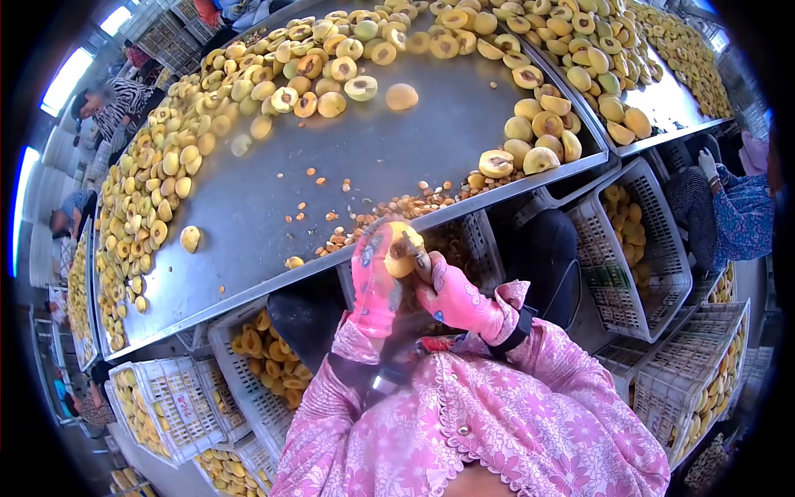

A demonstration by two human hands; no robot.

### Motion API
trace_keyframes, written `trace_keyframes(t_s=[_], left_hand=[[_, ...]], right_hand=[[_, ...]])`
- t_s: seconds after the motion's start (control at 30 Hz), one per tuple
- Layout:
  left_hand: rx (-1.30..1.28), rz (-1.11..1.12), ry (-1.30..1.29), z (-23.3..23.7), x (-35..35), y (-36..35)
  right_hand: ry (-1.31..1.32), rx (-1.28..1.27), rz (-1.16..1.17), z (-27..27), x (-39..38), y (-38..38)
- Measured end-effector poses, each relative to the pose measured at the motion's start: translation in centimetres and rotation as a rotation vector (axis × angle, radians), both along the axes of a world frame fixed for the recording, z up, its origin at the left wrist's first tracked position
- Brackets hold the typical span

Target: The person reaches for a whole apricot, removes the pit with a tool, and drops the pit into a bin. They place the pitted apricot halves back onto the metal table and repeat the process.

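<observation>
My left hand (374, 277), in a pink glove, is closed around a yellow peach half (401, 250) with its brown hollow turned up. Across from it, my right hand (464, 294), also gloved in pink, is closed on a small dark pitting tool (422, 263). The tool's end is at the peach's cut face; its exact shape is mostly hidden by the fingers. Both hands are just over the near edge of the metal table (331, 157). Close beyond them lies a strip of loose peach pits (406, 205) and scraps.
Peach halves (273, 79) are heaped along the table's far and left sides, with a smaller pile (542, 132) at right. Below the raised rim, crates stand on both sides: one left (228, 348), one right (609, 273). Other people (737, 207) sit nearby.
</observation>
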State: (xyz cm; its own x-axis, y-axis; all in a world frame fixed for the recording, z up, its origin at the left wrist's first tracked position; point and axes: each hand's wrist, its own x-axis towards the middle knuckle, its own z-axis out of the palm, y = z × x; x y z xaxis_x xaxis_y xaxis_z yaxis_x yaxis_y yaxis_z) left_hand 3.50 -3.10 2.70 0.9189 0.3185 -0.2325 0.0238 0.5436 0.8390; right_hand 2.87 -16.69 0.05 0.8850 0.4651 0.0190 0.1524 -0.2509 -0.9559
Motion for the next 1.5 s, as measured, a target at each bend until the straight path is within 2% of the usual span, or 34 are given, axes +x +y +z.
trace_keyframes(t_s=[0.13, 0.2, 0.3, 0.4, 0.43, 0.5, 0.57, 0.73, 0.9, 0.97, 1.03, 1.13, 1.23, 1.33, 1.4, 1.47, 1.5], left_hand=[[0.027, -0.04, 0.011, -0.9, 0.2, 0.6], [0.024, -0.007, 0.04, -1.4, 0.2, 0.6], [0.044, 0.066, 0.016, -1.8, 0.4, 0.3], [0.022, 0.112, 0.002, -1.8, 0.2, -0.2], [0.008, 0.121, 0.002, -1.8, 0.2, -0.2], [0.004, 0.087, -0.004, -1.9, 0.1, 0.0], [0.012, 0.073, 0.006, -2.4, 0.0, 0.1], [0.073, 0.016, 0.06, -3.8, 0.0, 1.1], [0.15, -0.04, 0.095, -3.4, 0.1, 1.7], [0.192, -0.052, 0.094, -3.9, 0.1, 2.0], [0.221, -0.047, 0.108, -3.7, 0.0, 2.0], [0.234, -0.026, 0.113, -3.6, -0.1, 1.8], [0.291, 0.001, 0.075, -3.9, -0.3, 1.6], [0.291, -0.002, 0.043, -4.6, -0.6, 1.8], [0.242, -0.028, 0.063, -4.5, -0.8, 1.9], [0.174, -0.064, 0.116, -3.8, -1.0, 2.1], [0.162, -0.067, 0.118, -3.7, -1.0, 2.2]], right_hand=[[0.028, -0.027, 0.029, 0.3, 0.6, -0.2], [0.119, -0.039, 0.054, 0.6, 0.8, -0.1], [0.106, -0.102, 0.016, 0.5, 0.5, 0.3], [0.384, 0.076, -0.023, 0.9, 0.1, 0.7], [0.365, 0.058, -0.018, 1.1, 0.1, 0.7], [0.329, 0.018, -0.013, 1.6, 0.1, 0.5], [0.454, 0.034, 0.013, 2.2, 0.6, 0.2], [0.498, -0.061, 0.0, 1.4, 0.6, -0.1], [0.848, 0.091, 0.114, 0.5, 1.5, -0.4], [0.359, -0.073, 0.126, -3.2, 1.1, -0.2], [0.741, -0.139, 0.087, -0.1, 1.8, -0.2], [0.61, -0.275, 0.178, 1.8, 2.1, -0.6], [-0.067, -0.251, 0.29, 0.0, 1.5, -0.7], [0.018, -0.301, 0.33, 0.3, 1.7, -0.8], [-0.108, -0.144, 0.365, -2.5, 2.1, -0.3], [0.11, -0.119, 0.409, -3.6, 2.2, -0.7], [0.392, -0.171, 0.43, 2.0, 2.4, -1.0]])
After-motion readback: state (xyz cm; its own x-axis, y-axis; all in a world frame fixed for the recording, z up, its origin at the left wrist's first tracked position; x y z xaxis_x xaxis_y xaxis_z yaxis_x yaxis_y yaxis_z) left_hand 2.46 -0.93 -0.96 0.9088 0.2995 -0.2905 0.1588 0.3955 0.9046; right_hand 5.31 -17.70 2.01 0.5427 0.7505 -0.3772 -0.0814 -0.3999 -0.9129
